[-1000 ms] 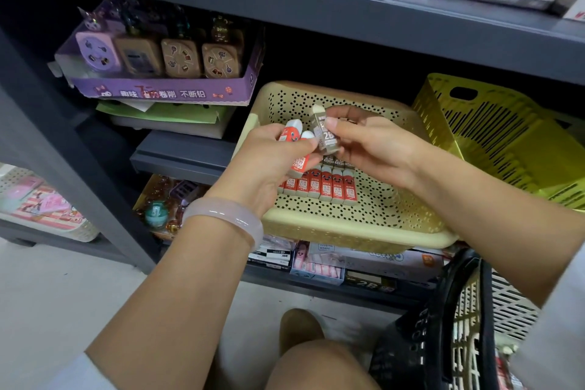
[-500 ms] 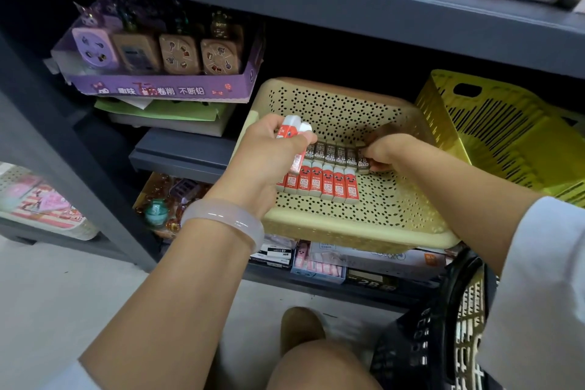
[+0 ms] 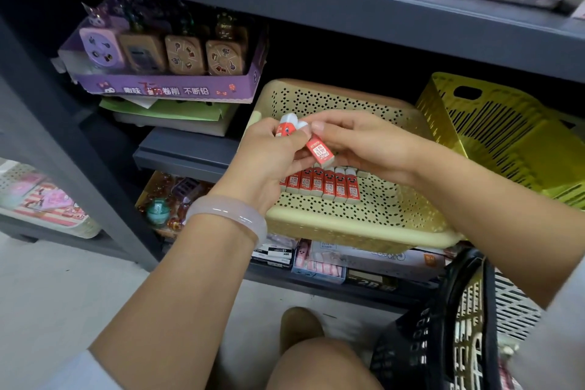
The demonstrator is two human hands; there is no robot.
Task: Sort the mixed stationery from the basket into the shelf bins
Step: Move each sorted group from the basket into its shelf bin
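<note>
Both hands on erasers, mid-frame, above the beige tray.
Left hand (image 3: 269, 155) grips two red erasers (image 3: 286, 127); right hand (image 3: 364, 142) pinches one eraser (image 3: 321, 152). Row of erasers (image 3: 323, 188) lies in tray (image 3: 348, 225). Black basket (image 3: 443, 342) lower right.

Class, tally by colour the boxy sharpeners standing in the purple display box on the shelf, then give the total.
Purple sharpener: 1
Brown sharpeners: 3
Total: 4
</note>
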